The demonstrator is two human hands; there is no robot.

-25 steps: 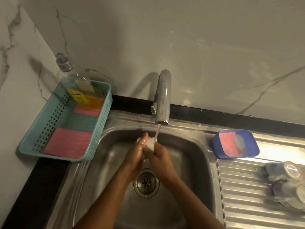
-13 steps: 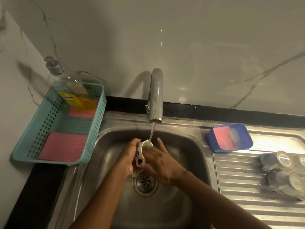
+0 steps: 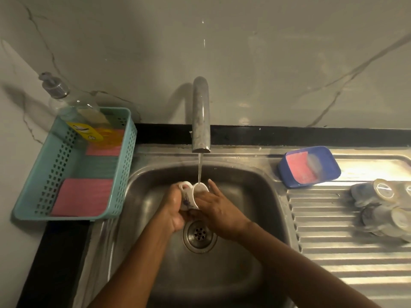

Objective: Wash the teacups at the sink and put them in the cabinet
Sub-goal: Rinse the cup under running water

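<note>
A small white teacup with a dark print is held over the steel sink, tilted so its mouth faces the running stream from the tap. My left hand grips the cup's body from the left, its handle showing at the top. My right hand rests against the cup's rim, fingers spread, some reaching into the mouth. Water falls onto the rim. Other teacups lie on their sides on the ribbed drainboard at the right.
A teal basket with pink cloths and a dish soap pump bottle stands left of the sink. A blue dish holding a pink sponge sits behind the drainboard. The drain lies below my hands.
The cup has turned so its handle points up and its mouth faces the stream. My right hand's fingers have shifted onto the rim. The camera view has drifted slightly.
</note>
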